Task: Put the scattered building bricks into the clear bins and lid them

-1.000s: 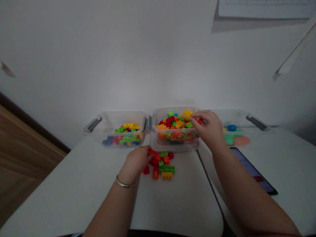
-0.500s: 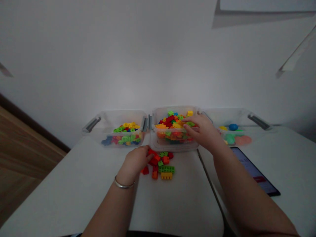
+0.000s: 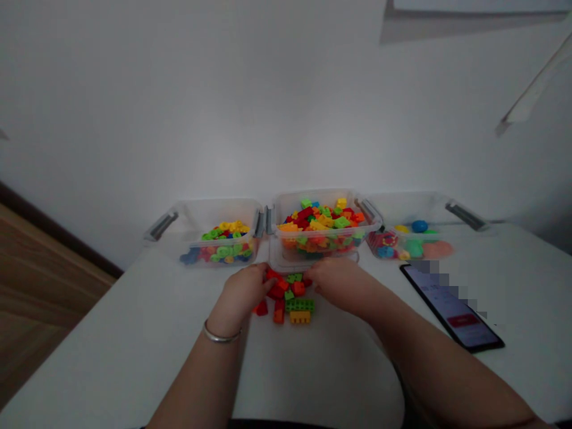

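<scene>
A small pile of plastic building blocks lies on the white table before me. My left hand point(image 3: 245, 291) is at the pile's left side, fingers and thumb closed on a red building block point(image 3: 277, 287). From the right, my right hand point(image 3: 333, 281) reaches down with curled fingertips against a dark red building block point(image 3: 307, 279), which they partly cover. Between the hands are an orange-red block point(image 3: 298, 289) and small green blocks point(image 3: 294, 278). Nearer to me lie a long green block point(image 3: 300, 305), a yellow block point(image 3: 300, 317) and an orange block point(image 3: 279, 312).
Behind the pile stands a clear box point(image 3: 326, 238) heaped with colourful blocks, resting on a lid. A clear box point(image 3: 218, 208) of small toy pieces is on its left, another clear box point(image 3: 424, 205) with coloured pieces on its right. A phone point(image 3: 451, 307) lies at the right.
My right hand has left the middle box and come down to the right side of the block pile. My left hand has stayed at the red block.
</scene>
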A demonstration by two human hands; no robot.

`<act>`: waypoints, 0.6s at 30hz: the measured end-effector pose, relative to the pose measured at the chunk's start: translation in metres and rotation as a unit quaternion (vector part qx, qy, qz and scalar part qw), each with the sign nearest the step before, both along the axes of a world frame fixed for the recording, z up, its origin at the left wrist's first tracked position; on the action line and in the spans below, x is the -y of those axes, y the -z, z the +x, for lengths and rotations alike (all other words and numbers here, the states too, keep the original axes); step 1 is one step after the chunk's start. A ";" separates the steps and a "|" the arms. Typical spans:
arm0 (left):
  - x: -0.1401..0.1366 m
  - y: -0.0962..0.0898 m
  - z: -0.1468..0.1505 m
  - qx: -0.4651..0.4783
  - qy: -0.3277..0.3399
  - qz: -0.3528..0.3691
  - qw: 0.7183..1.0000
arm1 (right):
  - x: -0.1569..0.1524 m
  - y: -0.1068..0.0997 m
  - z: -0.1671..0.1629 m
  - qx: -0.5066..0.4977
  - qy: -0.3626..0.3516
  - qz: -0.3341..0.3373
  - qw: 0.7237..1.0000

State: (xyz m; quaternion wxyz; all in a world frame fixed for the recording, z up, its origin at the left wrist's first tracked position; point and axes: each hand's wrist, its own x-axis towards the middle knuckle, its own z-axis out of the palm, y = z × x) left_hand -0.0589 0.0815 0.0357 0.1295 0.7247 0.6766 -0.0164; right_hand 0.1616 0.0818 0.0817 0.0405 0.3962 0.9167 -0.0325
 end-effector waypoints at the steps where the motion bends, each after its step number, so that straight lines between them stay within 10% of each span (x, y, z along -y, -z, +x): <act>1: 0.000 0.000 0.000 -0.001 0.000 0.000 1.000 | 0.000 0.005 -0.005 0.014 0.002 0.005 1.000; 18: 0.001 -0.002 0.002 -0.003 -0.004 -0.003 1.000 | -0.010 0.020 -0.011 0.026 0.049 0.024 0.998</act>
